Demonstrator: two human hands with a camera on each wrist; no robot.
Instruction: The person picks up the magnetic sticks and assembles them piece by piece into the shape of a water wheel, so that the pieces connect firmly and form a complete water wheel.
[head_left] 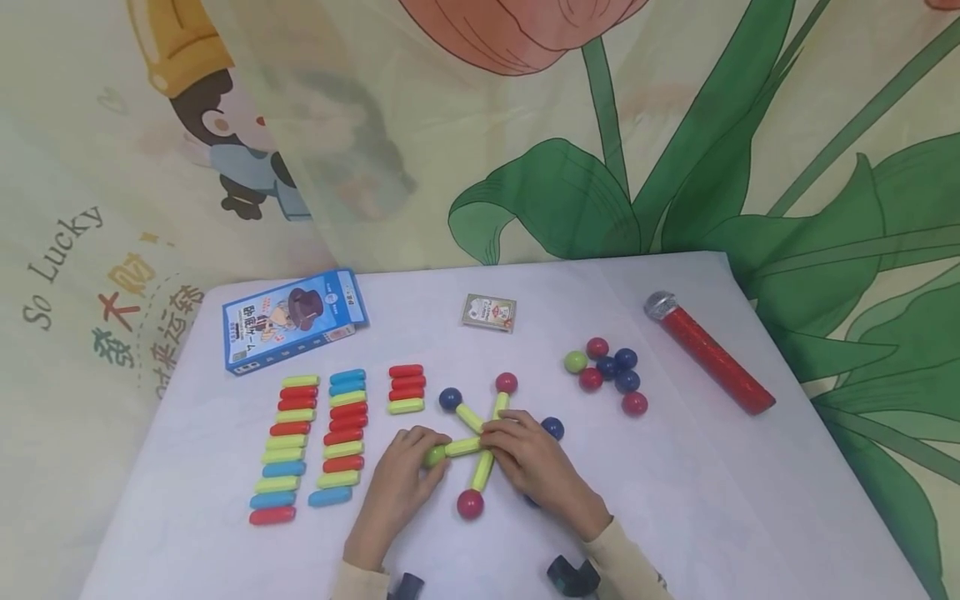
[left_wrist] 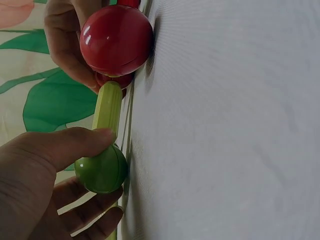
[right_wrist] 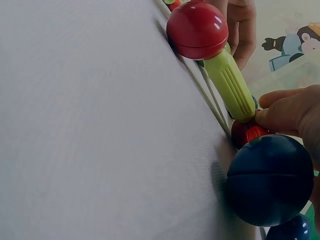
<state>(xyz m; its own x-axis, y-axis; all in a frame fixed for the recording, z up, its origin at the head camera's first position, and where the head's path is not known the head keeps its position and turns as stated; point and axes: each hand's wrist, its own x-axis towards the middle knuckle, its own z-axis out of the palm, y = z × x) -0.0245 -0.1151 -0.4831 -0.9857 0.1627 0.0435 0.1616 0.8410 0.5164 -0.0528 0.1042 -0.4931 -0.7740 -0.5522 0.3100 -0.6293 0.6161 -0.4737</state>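
On the white table lies a star-shaped figure of toy connector sticks and balls. My left hand (head_left: 408, 467) grips the green ball (left_wrist: 101, 170) at the end of a yellow-green stick (head_left: 463, 447), thumb along the joint. My right hand (head_left: 536, 450) holds the figure's middle, its thumb against a red centre ball (right_wrist: 240, 134) that the head view hides. Other arms end in a near red ball (head_left: 470, 504), a far red ball (head_left: 506, 382) and a blue ball (head_left: 451, 399). Close to the right wrist view's camera sits another blue ball (right_wrist: 270, 180), beside a short red stick.
Rows of red, blue and yellow-green sticks (head_left: 345, 448) lie at left. Several loose balls (head_left: 606, 367) cluster at right, near a red glittery tube (head_left: 712, 357). A blue box (head_left: 292, 321) and a small card pack (head_left: 489, 312) lie toward the back.
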